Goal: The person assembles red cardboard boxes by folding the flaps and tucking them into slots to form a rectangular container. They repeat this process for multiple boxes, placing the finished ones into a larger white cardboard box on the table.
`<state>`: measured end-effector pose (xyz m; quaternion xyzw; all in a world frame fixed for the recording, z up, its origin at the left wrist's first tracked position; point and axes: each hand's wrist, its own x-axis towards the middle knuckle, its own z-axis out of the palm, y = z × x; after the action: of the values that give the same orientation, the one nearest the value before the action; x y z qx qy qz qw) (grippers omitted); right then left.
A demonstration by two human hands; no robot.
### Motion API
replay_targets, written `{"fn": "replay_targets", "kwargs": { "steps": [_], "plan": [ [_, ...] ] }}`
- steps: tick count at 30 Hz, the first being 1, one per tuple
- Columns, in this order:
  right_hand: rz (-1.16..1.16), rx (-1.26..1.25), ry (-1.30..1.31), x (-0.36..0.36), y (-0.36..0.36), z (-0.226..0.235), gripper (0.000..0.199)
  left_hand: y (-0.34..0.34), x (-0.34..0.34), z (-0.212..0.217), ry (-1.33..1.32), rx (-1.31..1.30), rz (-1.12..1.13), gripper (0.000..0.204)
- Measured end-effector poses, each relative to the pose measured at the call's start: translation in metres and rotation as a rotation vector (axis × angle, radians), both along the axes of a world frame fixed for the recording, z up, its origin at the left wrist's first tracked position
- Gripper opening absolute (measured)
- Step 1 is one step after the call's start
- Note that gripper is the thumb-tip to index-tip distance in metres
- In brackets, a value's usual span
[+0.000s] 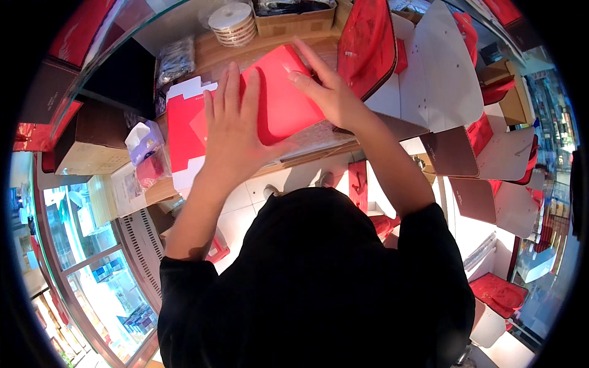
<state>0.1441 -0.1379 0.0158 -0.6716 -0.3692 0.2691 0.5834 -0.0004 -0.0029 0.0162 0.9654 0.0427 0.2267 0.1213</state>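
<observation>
A red cardboard box (282,98), partly folded, lies on the wooden counter in front of me. Its left part (184,132) spreads out flat, with white flaps at the far and near ends. My left hand (233,129) rests on the red card, fingers stretched and apart, palm down. At the box's right edge is my right hand (334,98); its thumb lies on the top face and its index finger reaches along the side. The other fingers of that hand are mostly hidden.
Stacked white ribbon rolls (232,23) and a brown carton (294,23) stand at the back. A purple-white tissue pack (145,141) sits left. Open boxes with red lining (368,49) crowd the right. A glass showcase (101,264) is at the lower left.
</observation>
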Motion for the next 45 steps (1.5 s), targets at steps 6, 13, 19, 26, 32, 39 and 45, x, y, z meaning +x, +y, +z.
{"fn": "replay_targets", "kwargs": {
  "steps": [6,13,19,26,32,39,45],
  "plan": [
    [-0.009,0.079,0.002,-0.009,-0.003,-0.001,0.059,0.005,0.002,-0.002,-0.032,-0.007,-0.057,0.114],
    [-0.022,0.085,-0.035,-0.01,-0.006,0.001,0.056,0.008,0.001,-0.001,-0.099,-0.022,-0.121,0.107],
    [0.028,0.048,0.059,-0.008,-0.013,0.018,0.059,0.008,-0.002,0.0,-0.102,-0.022,-0.122,0.109],
    [-0.045,0.135,0.113,-0.006,-0.003,0.016,0.059,0.011,-0.002,0.001,-0.1,-0.048,-0.116,0.108],
    [-0.044,0.141,-0.049,-0.007,0.003,0.013,0.058,0.011,-0.002,0.001,-0.101,-0.044,-0.116,0.11],
    [-0.07,0.126,-0.12,0.001,0.006,0.01,0.051,0.013,0.002,-0.001,-0.122,-0.065,-0.133,0.112],
    [-0.096,0.104,-0.172,0.004,0.008,0.006,0.052,0.014,0.004,-0.001,-0.096,-0.058,-0.125,0.11]
  ]
}}
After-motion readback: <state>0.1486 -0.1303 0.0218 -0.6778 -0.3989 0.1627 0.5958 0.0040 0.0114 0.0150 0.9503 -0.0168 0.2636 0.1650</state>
